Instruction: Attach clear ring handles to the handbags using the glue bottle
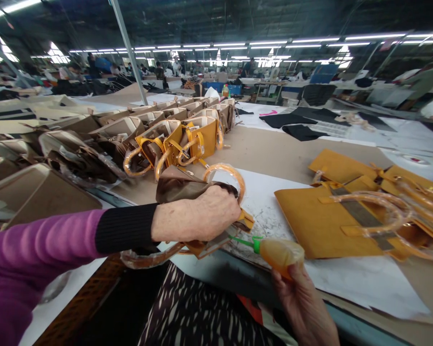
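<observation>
My left hand (198,214) is closed on a brown and yellow handbag (180,186) at the table's near edge; the fingertips are hidden behind the knuckles. The bag's plastic-wrapped ring handles stand above and below the hand. In my right hand (305,300) is a squeeze bottle (279,254) of amber liquid with a green nozzle. The bottle lies tilted sideways, its thin green tip pointing left at the bag, just below my left hand. Whether the tip touches the bag I cannot tell.
Rows of brown and yellow bags (205,137) stand at the left and centre. Flat yellow bags (324,221) lie at the right on white paper (368,283). Black pieces (301,132) are farther back. A metal pole (130,53) rises behind the rows.
</observation>
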`<state>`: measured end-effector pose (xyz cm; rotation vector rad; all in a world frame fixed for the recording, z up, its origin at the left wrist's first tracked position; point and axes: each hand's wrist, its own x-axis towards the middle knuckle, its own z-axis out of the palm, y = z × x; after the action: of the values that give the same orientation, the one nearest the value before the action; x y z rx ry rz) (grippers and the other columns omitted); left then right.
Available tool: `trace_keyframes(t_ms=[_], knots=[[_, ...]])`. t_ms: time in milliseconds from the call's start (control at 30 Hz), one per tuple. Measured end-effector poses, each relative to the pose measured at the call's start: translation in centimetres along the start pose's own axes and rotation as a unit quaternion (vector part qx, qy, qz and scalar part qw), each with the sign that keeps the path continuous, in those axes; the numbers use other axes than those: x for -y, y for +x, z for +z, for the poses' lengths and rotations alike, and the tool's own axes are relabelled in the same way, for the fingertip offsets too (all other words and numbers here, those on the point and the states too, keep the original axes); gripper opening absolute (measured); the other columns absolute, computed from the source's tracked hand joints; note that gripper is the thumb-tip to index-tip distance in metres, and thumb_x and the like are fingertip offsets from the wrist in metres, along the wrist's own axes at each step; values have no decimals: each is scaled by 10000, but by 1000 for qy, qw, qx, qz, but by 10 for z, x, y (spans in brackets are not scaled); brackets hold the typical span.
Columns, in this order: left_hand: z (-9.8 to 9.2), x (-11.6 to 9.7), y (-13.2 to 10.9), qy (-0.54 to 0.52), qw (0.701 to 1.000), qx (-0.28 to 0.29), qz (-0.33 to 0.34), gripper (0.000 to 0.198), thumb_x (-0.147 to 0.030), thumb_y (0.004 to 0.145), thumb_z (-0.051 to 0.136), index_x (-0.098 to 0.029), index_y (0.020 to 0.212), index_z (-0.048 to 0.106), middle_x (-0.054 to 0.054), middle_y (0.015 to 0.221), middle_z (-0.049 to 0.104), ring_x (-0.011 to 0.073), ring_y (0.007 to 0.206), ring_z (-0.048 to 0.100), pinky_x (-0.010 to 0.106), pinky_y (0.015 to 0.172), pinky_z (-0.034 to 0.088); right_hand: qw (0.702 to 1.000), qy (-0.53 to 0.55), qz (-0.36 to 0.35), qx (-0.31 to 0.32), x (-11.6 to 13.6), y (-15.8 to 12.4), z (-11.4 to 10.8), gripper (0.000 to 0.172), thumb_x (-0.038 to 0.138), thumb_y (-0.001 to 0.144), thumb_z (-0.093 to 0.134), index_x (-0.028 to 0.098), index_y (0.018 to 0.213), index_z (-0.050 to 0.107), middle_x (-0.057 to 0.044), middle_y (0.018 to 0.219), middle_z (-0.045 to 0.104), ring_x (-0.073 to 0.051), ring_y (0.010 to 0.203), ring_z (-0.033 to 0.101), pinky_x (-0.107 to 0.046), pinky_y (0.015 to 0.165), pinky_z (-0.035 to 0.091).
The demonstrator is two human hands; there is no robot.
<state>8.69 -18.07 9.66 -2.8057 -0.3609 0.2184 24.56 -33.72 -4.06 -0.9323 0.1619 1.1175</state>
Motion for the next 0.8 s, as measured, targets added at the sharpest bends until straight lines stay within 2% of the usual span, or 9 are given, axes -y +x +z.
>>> trace_keyframes(t_ms=[167, 300, 433, 533, 700, 800], knots=[[10, 2, -1, -2, 999, -46, 11, 99, -127, 789, 533, -126, 798, 632, 107, 818, 633, 202, 657, 548, 332, 553, 325, 998, 42, 30, -46, 0, -11, 5, 663, 170, 308, 974, 240, 907, 700, 19, 935, 710, -146, 673, 661, -167, 540, 586], [8, 2, -2, -14, 999, -31, 17, 115, -118, 798, 513, -116, 807, 628, 98, 796, 630, 215, 669, 563, 342, 560, 358, 991, 51, 64, -101, -1, -23, 17, 691, 163, 163, 969, 210, 793, 688, 17, 854, 699, -134, 611, 638, -147, 489, 568], [-3, 1, 1, -24, 1000, 5, 12, 111, -114, 798, 521, -108, 788, 632, 106, 794, 645, 217, 666, 580, 331, 541, 350, 990, 29, 85, -111, -1, -34, 27, 726, 181, 67, 952, 208, 738, 677, 20, 789, 678, -129, 594, 619, -124, 445, 536], [-11, 0, 1, -32, 999, 25, 2, 102, -91, 789, 537, -98, 785, 638, 127, 830, 661, 221, 693, 595, 328, 550, 355, 992, 13, 94, -78, -3, -36, 25, 700, 220, 106, 965, 217, 747, 685, 17, 815, 685, -125, 618, 626, -115, 484, 541], [-16, 0, -4, -41, 999, 8, 10, 123, -83, 813, 519, -90, 811, 642, 128, 855, 669, 213, 742, 602, 316, 592, 369, 994, -46, 100, 26, -10, -31, 3, 526, 342, 368, 970, 270, 817, 705, 12, 859, 699, -149, 641, 653, -167, 543, 578], [-13, 0, -4, -34, 999, 1, 13, 131, -98, 828, 511, -88, 817, 641, 128, 853, 667, 205, 740, 598, 311, 591, 362, 993, -39, 105, 24, -13, -31, -2, 484, 330, 396, 966, 279, 797, 700, 13, 821, 688, -175, 694, 668, -179, 550, 581]])
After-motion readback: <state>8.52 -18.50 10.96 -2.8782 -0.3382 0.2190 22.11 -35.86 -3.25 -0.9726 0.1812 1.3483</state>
